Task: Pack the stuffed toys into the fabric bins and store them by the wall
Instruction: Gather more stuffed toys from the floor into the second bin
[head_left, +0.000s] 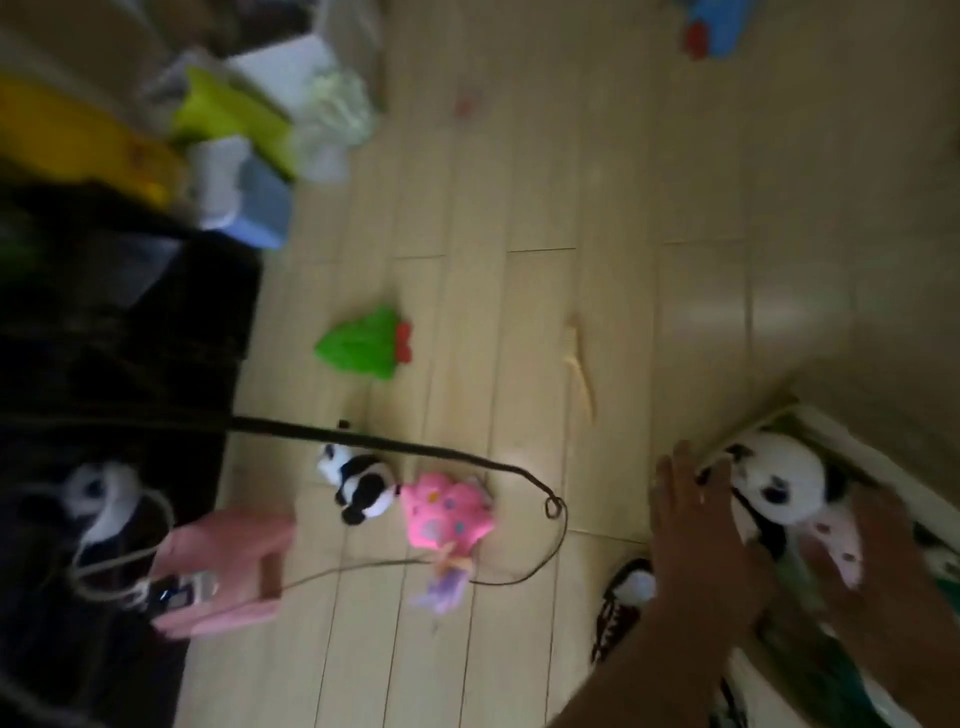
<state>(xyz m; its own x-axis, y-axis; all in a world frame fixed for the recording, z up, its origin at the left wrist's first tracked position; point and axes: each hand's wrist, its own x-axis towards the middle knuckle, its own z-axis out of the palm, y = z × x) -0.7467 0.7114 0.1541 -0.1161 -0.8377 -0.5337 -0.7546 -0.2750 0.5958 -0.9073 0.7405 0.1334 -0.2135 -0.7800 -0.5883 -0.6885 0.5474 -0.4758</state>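
Note:
The frame is blurred by motion. A pale fabric bin (769, 415) stands at the lower right with a panda plush (779, 475) and a pink-and-white toy (839, 543) inside. My left hand (696, 545) lies flat with straight fingers against the bin's left side. My right hand (888, 561) reaches into the bin and rests beside the pink-and-white toy, fingers extended. On the floor lie a small panda (358, 486), a pink toy with a purple end (447, 512) and a green toy (366, 348).
A black cable (519, 467) loops across the wooden floor. A pink box (234, 561) sits by a dark cloth (104, 364) that carries another panda (98, 491). A dark shoe (621, 608) is beside my left arm. Bags and boxes (249, 130) crowd the upper left.

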